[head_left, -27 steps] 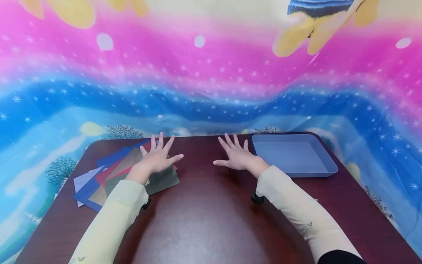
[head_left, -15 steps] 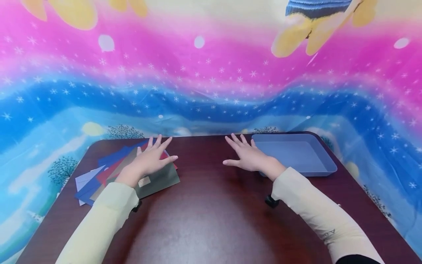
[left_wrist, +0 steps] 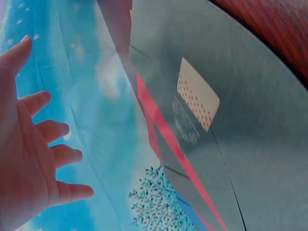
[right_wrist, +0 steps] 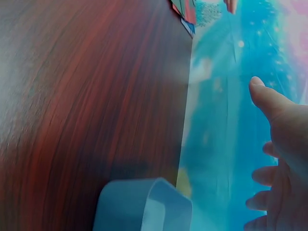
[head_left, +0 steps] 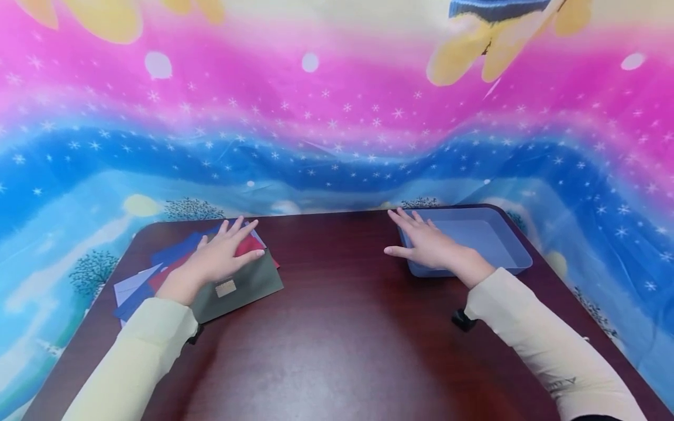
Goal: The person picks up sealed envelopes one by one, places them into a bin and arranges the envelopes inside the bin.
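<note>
My left hand hovers over a fanned pile of envelopes, its fingers spread and holding nothing. On top of the pile lies a dark grey-green envelope with a small beige patch on it. Parts of a red envelope, a blue envelope and a white envelope stick out around it; my hand and sleeve hide some of the pile. To the right, my right hand is held above the left side of a grey-blue plastic tray, fingers spread and nothing in them.
Both stand on a dark red-brown wooden table with rounded far corners. A colourful printed cloth hangs right behind the table and along its sides. A black wrist device shows under the right sleeve.
My hands have moved apart: the left has gone left over the envelopes, baring the beige patch, and the right has gone right, over the tray. Envelopes and tray stay put.
</note>
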Tool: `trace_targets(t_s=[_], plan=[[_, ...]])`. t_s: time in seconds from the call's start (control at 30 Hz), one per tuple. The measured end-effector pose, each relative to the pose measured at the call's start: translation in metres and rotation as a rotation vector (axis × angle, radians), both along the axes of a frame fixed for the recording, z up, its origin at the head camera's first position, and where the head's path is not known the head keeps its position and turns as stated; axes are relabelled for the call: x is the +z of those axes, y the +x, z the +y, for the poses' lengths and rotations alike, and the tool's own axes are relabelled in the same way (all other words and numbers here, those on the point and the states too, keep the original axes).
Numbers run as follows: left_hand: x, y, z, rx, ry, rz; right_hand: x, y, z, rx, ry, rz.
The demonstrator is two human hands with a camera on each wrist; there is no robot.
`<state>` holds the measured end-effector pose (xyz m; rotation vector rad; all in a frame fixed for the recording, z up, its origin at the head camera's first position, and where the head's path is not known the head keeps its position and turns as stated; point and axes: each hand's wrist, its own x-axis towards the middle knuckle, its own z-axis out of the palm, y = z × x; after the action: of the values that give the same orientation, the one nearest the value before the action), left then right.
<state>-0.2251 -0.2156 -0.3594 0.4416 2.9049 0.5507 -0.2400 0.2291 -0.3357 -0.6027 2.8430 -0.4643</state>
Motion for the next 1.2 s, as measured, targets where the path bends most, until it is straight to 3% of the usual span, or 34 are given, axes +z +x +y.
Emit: trace_targets(t_s=[0.37, 0.53, 0.7, 0.97, 1.2], plan=[[-0.006, 0.009, -0.032, 0.025, -0.032, 0.010, -0.002, 0.006, 0.028, -0.018, 0.031, -0.005], [-0.011, 0.014, -0.047, 0.035, -0.066, 0.017, -0.008, 0.007, 0.034, 0.008, 0.070, 0.019], [-0.012, 0.018, -0.056, 0.025, -0.069, 0.019, -0.014, 0.008, 0.042, 0.023, 0.074, -0.018], [-0.012, 0.014, -0.075, 0.039, -0.014, -0.003, -0.019, 0.009, 0.052, 0.042, 0.082, -0.051], [-0.014, 0.015, -0.090, 0.057, -0.045, -0.026, -0.021, 0.009, 0.054, 0.056, 0.101, -0.087]])
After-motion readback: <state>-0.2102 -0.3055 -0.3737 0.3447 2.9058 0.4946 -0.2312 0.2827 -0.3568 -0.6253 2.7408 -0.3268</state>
